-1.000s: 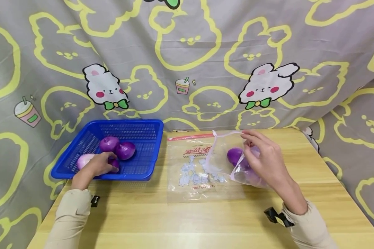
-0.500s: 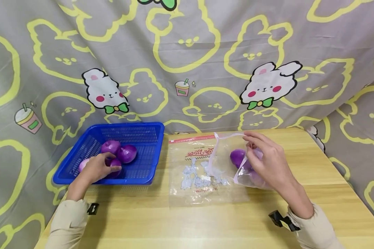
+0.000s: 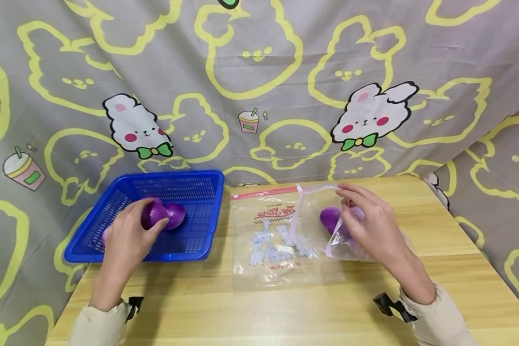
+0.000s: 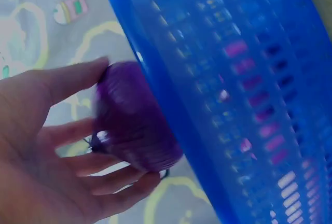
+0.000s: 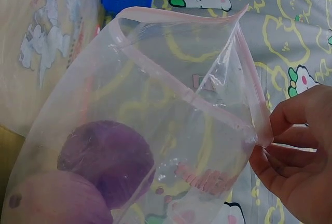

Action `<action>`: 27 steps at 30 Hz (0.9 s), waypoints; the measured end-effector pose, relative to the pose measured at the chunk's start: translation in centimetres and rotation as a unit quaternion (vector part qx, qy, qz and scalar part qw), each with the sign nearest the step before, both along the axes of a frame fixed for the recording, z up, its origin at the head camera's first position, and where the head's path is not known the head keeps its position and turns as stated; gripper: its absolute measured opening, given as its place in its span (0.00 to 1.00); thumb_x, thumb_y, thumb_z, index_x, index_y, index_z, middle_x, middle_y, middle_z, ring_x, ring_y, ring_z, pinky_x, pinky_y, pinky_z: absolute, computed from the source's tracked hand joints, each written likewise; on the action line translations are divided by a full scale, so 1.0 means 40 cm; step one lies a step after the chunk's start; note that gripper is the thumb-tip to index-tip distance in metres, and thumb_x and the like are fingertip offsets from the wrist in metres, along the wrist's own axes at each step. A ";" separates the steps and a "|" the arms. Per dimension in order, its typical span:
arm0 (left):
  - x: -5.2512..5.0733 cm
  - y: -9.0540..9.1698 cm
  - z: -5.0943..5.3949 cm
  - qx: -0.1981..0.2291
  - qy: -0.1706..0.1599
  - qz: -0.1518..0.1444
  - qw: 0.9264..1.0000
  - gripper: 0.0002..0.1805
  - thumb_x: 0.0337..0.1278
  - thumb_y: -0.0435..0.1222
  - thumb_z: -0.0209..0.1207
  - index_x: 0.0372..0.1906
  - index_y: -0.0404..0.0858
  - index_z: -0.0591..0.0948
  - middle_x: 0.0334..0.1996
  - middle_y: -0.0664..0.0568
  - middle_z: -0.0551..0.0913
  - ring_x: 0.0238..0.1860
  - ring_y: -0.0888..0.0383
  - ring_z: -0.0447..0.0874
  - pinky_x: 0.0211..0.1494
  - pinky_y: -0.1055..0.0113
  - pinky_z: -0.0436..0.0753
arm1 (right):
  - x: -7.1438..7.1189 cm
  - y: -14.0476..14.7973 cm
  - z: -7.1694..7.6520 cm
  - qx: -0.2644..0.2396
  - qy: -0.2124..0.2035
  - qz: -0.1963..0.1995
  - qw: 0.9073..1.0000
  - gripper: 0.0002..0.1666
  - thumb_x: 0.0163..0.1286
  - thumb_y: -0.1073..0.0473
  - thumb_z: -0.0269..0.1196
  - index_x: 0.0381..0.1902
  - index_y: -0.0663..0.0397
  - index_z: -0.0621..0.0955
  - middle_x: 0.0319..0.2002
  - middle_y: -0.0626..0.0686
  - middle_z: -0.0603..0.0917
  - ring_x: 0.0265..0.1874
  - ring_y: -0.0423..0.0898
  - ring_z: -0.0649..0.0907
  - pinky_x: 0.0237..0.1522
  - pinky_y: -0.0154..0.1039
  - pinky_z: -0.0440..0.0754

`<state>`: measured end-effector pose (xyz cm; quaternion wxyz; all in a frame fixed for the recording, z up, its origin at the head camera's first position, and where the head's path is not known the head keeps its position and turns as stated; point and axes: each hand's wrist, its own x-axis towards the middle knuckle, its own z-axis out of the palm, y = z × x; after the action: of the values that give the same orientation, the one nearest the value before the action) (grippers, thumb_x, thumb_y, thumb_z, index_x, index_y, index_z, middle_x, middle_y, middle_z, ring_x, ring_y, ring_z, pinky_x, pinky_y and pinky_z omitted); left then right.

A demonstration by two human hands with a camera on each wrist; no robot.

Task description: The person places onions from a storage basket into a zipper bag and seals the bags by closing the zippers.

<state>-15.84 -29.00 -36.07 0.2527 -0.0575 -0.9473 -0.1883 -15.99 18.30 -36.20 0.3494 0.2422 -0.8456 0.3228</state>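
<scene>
My left hand [image 3: 127, 235] grips a purple onion [image 3: 154, 215] over the blue plastic basket [image 3: 212, 240]. In the left wrist view this onion [image 4: 135, 120] sits between thumb and fingers at the basket's rim. Another purple onion [image 3: 175, 216] lies in the basket, and a paler one [image 3: 105, 235] is mostly hidden behind my hand. My right hand [image 3: 372, 223] pinches the edge of a clear zip bag [image 5: 171, 94] and holds its mouth open. Inside that bag are a purple onion [image 5: 109, 156] and a paler onion [image 5: 57, 198].
A second clear zip bag [image 3: 264, 245] with a red strip and printed figures lies flat on the wooden table [image 3: 277, 317], between basket and held bag. A grey patterned curtain [image 3: 285, 86] hangs behind and at the sides.
My left hand has risen from the basket's floor with a purple onion in its grip, now nearer the camera. The right hand keeps its pinch on the bag.
</scene>
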 end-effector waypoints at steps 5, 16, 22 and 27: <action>0.011 0.054 0.025 0.032 0.064 -0.017 0.997 0.31 0.43 0.34 0.78 0.55 0.31 0.79 0.54 0.33 0.80 0.55 0.33 0.76 0.52 0.33 0.76 | 0.000 -0.002 0.004 0.000 -0.001 -0.003 1.000 0.21 0.55 0.80 0.65 0.48 0.67 0.85 0.52 0.59 0.85 0.38 0.49 0.87 0.47 0.16 0.73; 0.046 0.164 0.030 0.053 0.095 -0.093 0.990 0.33 0.42 0.36 0.78 0.58 0.35 0.79 0.61 0.36 0.77 0.62 0.37 0.74 0.56 0.36 0.77 | 0.007 0.001 -0.006 0.000 -0.002 -0.008 1.000 0.21 0.54 0.80 0.65 0.47 0.67 0.85 0.52 0.60 0.85 0.36 0.49 0.86 0.38 0.17 0.73; 0.062 0.216 0.037 0.069 0.084 -0.120 0.987 0.34 0.44 0.37 0.77 0.60 0.38 0.79 0.63 0.41 0.76 0.66 0.42 0.71 0.57 0.41 0.79 | 0.004 0.002 -0.003 0.005 0.004 -0.008 1.000 0.22 0.54 0.80 0.65 0.48 0.67 0.85 0.52 0.60 0.85 0.37 0.49 0.87 0.38 0.17 0.73; 0.057 0.258 0.045 0.072 0.061 -0.145 0.985 0.33 0.48 0.36 0.75 0.62 0.39 0.78 0.65 0.42 0.75 0.67 0.43 0.70 0.59 0.42 0.78 | 0.002 -0.001 -0.002 0.005 -0.001 -0.004 1.000 0.21 0.54 0.80 0.65 0.48 0.67 0.85 0.52 0.59 0.85 0.36 0.48 0.86 0.38 0.18 0.74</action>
<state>-13.57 -18.67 -34.27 0.2839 -0.1869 -0.8955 -0.2872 -15.91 18.24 -36.26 0.3482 0.2402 -0.8488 0.3171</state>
